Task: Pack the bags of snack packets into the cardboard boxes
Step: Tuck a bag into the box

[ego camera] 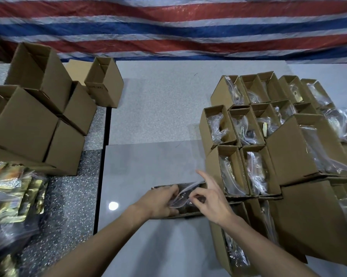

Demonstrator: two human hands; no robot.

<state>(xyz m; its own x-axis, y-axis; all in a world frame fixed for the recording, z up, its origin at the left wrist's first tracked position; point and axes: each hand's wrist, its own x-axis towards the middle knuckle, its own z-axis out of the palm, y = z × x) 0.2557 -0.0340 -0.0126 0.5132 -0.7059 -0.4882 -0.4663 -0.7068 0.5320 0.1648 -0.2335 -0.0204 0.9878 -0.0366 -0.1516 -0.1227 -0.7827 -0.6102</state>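
Hands meet low in the centre of the frame over one open cardboard box (185,213) on the tabletop (158,108); your left hand (160,202) curls round the clear bag of snack packets (183,196) at the box mouth, while your right hand (210,196) pinches the bag's top edge with thumb and a finger, the others spread. Tuck that loose plastic fully below the rim, steadying the box wall; filled boxes (248,168) crowd the right, empty boxes (34,120) wait at upper left, more loose bags (12,188) at lower left.
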